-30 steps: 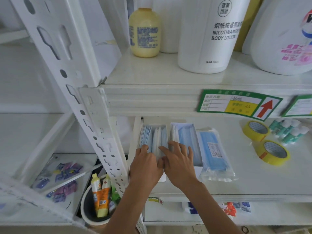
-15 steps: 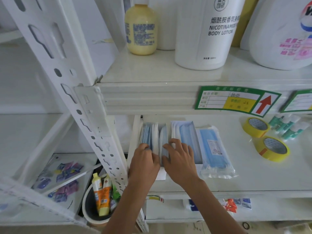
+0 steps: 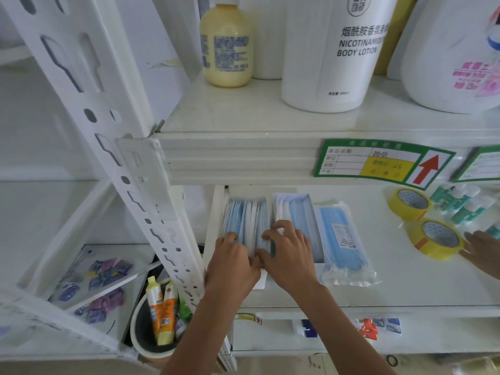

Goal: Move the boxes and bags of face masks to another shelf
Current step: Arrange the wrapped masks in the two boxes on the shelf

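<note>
Here, both hands meet at the near end of a mask stack [image 3: 244,221] standing at the left end of the shelf [image 3: 405,288]: the left hand [image 3: 231,262] and right hand [image 3: 288,255] curl their fingers over the masks, thumbs touching. Just beyond lie a mask box [image 3: 297,215] and, beside it, a mask bag [image 3: 342,239]. Farther right are two tape rolls [image 3: 435,238].

Two yellow tape rolls [image 3: 409,203] [image 3: 437,238] right of the fingers, three mask packs [image 3: 247,221] [image 3: 299,220] [image 3: 343,239] beneath them, three hands [image 3: 232,263] [image 3: 290,255] [image 3: 484,250].
</note>
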Available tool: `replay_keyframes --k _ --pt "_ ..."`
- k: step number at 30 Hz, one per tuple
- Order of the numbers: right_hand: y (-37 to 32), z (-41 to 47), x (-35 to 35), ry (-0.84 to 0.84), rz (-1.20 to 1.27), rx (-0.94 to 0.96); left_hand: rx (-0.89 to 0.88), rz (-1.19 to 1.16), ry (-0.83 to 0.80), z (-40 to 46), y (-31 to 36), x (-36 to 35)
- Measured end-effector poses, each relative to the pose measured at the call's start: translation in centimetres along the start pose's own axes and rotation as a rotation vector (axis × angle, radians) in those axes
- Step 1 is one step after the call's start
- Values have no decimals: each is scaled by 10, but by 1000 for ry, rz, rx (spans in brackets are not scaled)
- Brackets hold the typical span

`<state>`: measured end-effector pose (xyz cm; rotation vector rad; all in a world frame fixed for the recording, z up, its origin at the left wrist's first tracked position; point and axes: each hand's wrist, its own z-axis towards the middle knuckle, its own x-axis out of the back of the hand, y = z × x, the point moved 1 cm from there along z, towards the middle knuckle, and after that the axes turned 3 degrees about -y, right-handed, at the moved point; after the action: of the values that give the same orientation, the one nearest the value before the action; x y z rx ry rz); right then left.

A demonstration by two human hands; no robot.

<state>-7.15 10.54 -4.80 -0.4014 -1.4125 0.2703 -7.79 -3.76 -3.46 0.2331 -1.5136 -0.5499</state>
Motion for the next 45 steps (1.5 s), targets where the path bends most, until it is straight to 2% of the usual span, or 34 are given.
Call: replay_keyframes --k 10,16,22,26,30,35,39,45 --pt "6 -5 -2 13 10 72 56 -146 104 -4 3 5" --pt "10 -4 1 -9 97 112 -37 -166 136 -10 2 2" --pt "-3 1 9 -28 173 -27 -121 -94 85 -15 -4 -5" --pt "-14 13 13 -50 9 -74 -227 -48 83 -14 -4 -4" --pt "-10 22 13 -111 40 -98 -234 -13 77 -17 -6 -6" --pt "-5 23 16 -73 146 -148 -147 -75 90 -18 -2 -3" --pt "-7 23 23 19 186 -176 -65 -32 26 -14 -3 -2" --pt "3 20 43 149 380 -247 -109 41 59 -11 -5 -4"
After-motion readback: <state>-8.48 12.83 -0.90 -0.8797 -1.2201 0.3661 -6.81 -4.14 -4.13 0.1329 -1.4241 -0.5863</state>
